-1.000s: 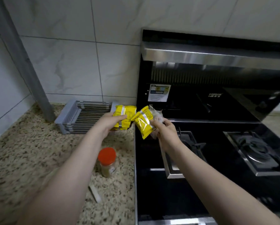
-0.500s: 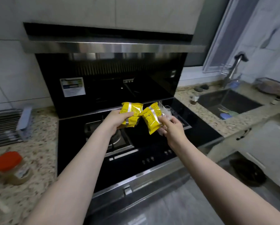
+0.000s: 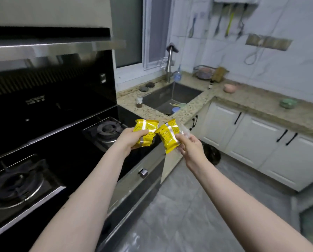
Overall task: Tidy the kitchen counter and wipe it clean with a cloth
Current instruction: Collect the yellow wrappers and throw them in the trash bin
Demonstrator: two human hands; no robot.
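Observation:
My left hand [image 3: 129,140] grips yellow snack packets [image 3: 145,132], stacked one on another. My right hand [image 3: 190,148] holds another yellow packet [image 3: 168,139] together with a crumpled clear plastic wrapper [image 3: 184,131]. Both hands are held out in front of me, above the stove's front right corner and the floor. The granite counter [image 3: 194,104] runs around the sink [image 3: 172,97] and along the right wall. No cloth is in view.
A black gas stove [image 3: 61,151] with two burners lies to the left under a hood. A tap [image 3: 169,64] stands behind the sink. A pink bowl [image 3: 229,87], a green dish [image 3: 288,103] and a small bottle [image 3: 210,85] sit on the counter. A dark bin [image 3: 211,154] stands on the floor by white cabinets.
My view has swung right, from the counter left of the stove to the sink corner. Both hands keep hold of the yellow packets and have travelled right with them.

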